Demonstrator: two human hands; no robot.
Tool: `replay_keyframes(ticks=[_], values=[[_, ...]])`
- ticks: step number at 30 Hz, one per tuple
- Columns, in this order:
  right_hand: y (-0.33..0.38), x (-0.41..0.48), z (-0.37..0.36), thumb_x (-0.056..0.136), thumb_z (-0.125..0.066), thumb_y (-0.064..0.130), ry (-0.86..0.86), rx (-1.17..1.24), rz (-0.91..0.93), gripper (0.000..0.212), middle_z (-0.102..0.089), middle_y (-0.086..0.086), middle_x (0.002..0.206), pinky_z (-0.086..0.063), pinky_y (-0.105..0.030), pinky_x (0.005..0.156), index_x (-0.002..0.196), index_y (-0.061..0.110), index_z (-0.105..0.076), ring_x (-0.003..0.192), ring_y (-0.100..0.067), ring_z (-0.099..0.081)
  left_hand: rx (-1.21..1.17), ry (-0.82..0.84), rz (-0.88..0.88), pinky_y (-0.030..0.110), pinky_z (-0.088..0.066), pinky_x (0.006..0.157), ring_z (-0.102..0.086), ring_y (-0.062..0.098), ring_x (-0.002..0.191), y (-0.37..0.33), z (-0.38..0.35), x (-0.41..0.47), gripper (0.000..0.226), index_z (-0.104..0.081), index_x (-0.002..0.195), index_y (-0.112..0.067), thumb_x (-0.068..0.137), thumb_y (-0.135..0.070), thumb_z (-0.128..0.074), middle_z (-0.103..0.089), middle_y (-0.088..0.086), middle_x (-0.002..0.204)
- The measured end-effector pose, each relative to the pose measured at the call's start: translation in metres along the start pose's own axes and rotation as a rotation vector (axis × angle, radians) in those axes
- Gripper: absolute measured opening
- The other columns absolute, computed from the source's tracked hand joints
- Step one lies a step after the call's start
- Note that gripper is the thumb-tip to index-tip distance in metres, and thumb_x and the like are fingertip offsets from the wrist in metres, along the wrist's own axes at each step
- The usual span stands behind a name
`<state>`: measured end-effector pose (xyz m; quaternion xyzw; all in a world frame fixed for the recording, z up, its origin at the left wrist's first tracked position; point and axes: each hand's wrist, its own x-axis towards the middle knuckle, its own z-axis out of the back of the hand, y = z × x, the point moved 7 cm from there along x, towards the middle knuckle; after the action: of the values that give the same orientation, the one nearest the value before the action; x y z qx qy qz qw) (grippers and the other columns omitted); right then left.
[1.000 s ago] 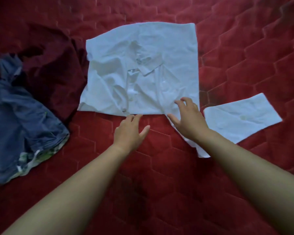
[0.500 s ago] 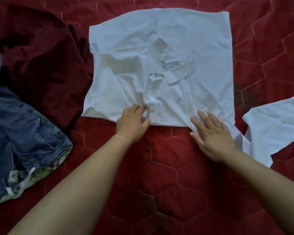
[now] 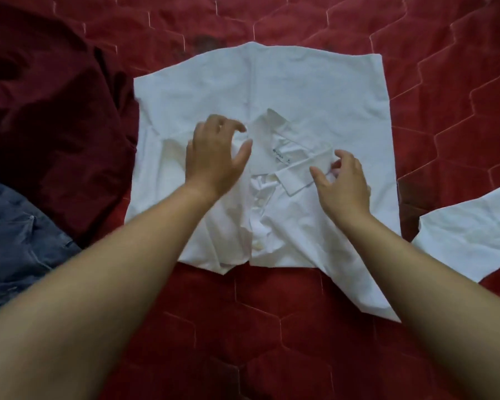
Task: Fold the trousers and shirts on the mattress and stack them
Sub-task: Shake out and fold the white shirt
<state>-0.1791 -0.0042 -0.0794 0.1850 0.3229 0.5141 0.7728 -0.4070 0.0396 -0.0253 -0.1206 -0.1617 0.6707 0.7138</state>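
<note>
White shirt [image 3: 300, 90] lies flat on red mattress [image 3: 272, 327], left hand [image 3: 214, 160] spread loose over it beside collar [image 3: 293, 180], right hand [image 3: 344, 186] pinching collar's end.

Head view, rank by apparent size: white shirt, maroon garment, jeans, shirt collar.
1. white shirt
2. maroon garment, cropped by the frame edge
3. jeans, also cropped, so true size is unsure
4. collar
</note>
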Motion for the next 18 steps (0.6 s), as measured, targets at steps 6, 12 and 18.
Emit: replay_keyframes(ticks=[6,12,18], values=[[-0.018,0.006,-0.007,0.091,-0.056,0.033,0.127,0.172,0.033,0.042,-0.057,0.006,0.104,-0.035,-0.023,0.077,0.130,0.023,-0.043,0.093,-0.013,-0.052,0.213,0.413,0.125,0.043,-0.033,0.097,-0.047,0.033,0.119,0.030,-0.055,0.038,0.054,-0.042,0.133,-0.015,0.092,-0.051,-0.044,-0.055,0.013,0.128],[0.012,-0.047,0.065,0.085,-0.061,0.041,-0.061,0.220,0.179,0.023,-0.054,0.016,0.067,-0.035,-0.014,0.057,0.107,0.036,-0.055,0.071,0.008,-0.054,-0.295,-0.025,0.022,0.010,-0.036,0.055,-0.055,-0.003,0.062,-0.015,0.056,-0.029,0.020,-0.050,0.083,-0.025,0.085,-0.041,-0.063,-0.053,-0.014,0.063],[0.120,-0.132,0.210,0.083,-0.067,0.037,-0.092,0.233,0.437,0.023,-0.054,0.015,0.062,-0.048,-0.037,0.060,0.104,0.036,-0.060,0.060,-0.012,-0.055,-0.228,-0.093,0.037,0.026,-0.032,0.055,-0.053,0.019,0.056,-0.084,0.236,-0.085,0.031,-0.057,0.078,-0.014,0.078,-0.044,-0.064,-0.057,-0.001,0.061]])
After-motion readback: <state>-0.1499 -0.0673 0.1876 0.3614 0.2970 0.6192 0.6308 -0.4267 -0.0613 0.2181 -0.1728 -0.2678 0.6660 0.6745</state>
